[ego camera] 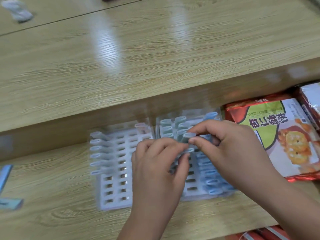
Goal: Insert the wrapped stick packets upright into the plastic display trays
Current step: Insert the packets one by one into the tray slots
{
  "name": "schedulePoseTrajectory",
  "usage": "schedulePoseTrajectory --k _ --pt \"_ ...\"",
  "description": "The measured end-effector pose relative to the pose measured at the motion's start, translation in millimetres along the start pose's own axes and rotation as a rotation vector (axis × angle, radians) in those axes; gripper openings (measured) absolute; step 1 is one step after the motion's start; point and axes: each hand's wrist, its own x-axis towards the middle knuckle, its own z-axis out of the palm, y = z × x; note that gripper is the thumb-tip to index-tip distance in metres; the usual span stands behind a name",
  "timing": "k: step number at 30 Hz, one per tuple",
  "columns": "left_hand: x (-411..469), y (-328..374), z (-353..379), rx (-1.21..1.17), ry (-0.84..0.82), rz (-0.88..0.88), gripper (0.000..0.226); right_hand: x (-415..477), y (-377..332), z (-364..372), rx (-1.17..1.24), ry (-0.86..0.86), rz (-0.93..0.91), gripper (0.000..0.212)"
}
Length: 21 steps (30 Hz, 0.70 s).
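Two clear plastic display trays lie side by side on the lower shelf. The left tray (113, 196) has a column of pale stick packets (98, 155) upright along its left edge and many bare slots. The right tray (194, 193) holds greenish packets (167, 129) at the back and blue packets (212, 184) on its right side. My right hand (225, 144) pinches the top of a greenish packet (186, 138) above the right tray. My left hand (157, 163) grips a bunch of packets (178, 163) just below it. The picture is blurred by motion.
A red and green biscuit bag (280, 134) lies right of the trays, with more snack bags behind it (310, 101) and red packs at the bottom (259, 235). Blue packets (7, 187) lie at the left edge. A wooden shelf edge (121, 104) overhangs the trays' back.
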Motion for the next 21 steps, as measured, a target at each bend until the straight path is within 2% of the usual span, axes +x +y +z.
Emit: schedulePoseTrajectory --k 2,7,12,14,18,21 --pt "-0.7 0.1 1.3 0.025 0.006 0.014 0.018 0.6 -1.0 -2.4 -0.035 -0.002 0.014 0.018" --pt "-5.4 0.7 3.6 0.070 0.054 0.050 0.006 2.3 -11.9 -1.8 -0.344 -0.044 -0.054 0.006" --pt "-5.8 1.7 0.5 0.176 0.035 0.134 0.007 12.9 -22.9 -12.2 -0.514 -0.241 -0.002 0.023" --pt "-8.4 -0.8 -5.8 0.128 0.035 0.128 0.011 13.6 -25.8 -16.6 -0.481 -0.238 0.024 0.023" --pt "-20.7 -24.0 -40.1 0.015 0.117 0.050 0.019 4.6 -41.2 -8.9 -0.226 0.039 -0.044 0.015" --pt "-33.1 -55.8 -74.6 0.039 0.219 -0.023 0.020 -4.2 -78.0 23.3 -0.073 0.037 -0.144 0.011"
